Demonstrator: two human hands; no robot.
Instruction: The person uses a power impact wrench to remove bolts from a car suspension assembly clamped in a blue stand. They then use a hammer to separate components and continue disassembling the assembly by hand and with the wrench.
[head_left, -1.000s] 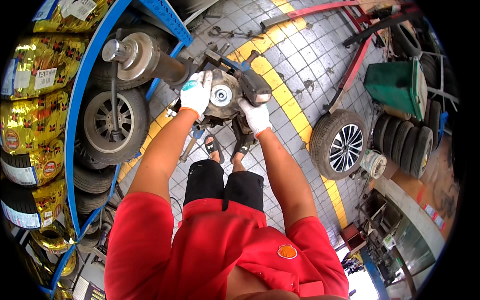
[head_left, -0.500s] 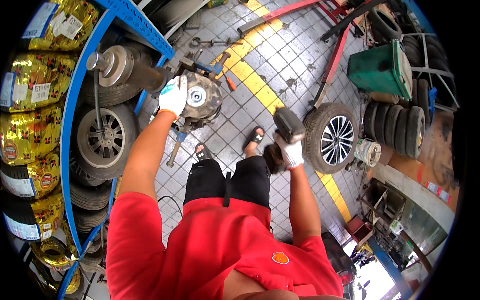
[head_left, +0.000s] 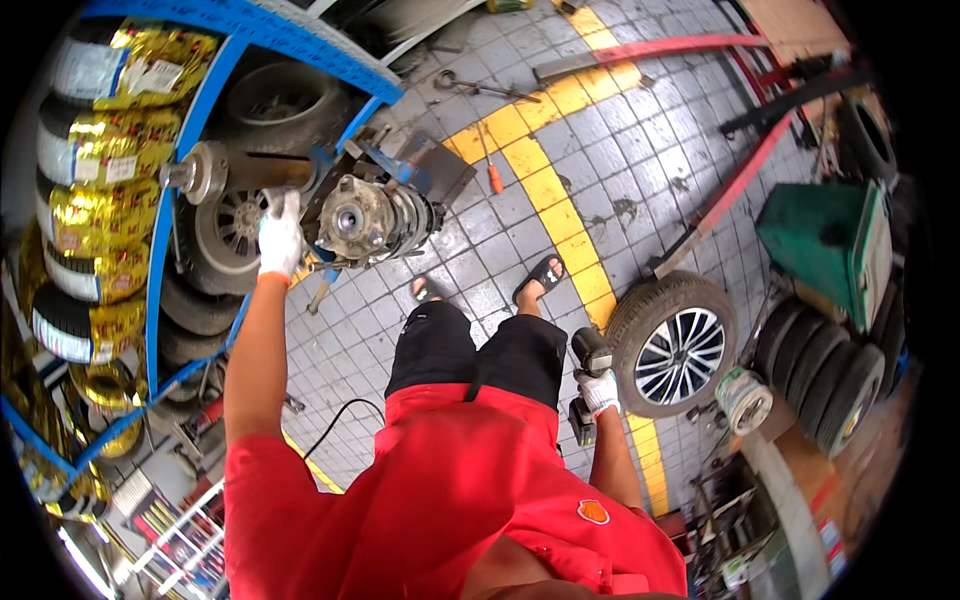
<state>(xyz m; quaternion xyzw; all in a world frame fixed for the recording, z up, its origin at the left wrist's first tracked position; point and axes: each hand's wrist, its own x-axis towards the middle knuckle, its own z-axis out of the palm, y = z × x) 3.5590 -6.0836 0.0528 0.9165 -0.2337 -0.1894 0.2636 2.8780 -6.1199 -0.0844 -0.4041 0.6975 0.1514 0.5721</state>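
In front of me at left, a coil-spring strut [head_left: 412, 218] lies in a blue-armed spring compressor [head_left: 410, 165], its round metal top mount [head_left: 348, 222] facing up toward me. My left hand [head_left: 282, 240], in a white glove, is beside the mount, just below the compressor's thick metal cylinder [head_left: 240, 172]. Its fingers look closed around something by the cylinder that I cannot make out. Low at my right side, my gloved right hand [head_left: 599, 391] grips a dark cordless impact wrench [head_left: 592, 352], its head above the hand and its battery below.
An alloy wheel with tyre [head_left: 672, 345] lies right of my right hand. An orange-handled screwdriver [head_left: 495, 180] and a long metal tool [head_left: 490, 88] lie on the tiles. Blue racks [head_left: 165, 270] of tyres stand left. A green bin [head_left: 825, 245], red lift arms [head_left: 740, 175] and a bucket [head_left: 743, 400] are right.
My left hand has left the strut's top mount and moved to the cylinder side. The impact wrench in my right hand has dropped lower, closer to my leg. The view has shifted.
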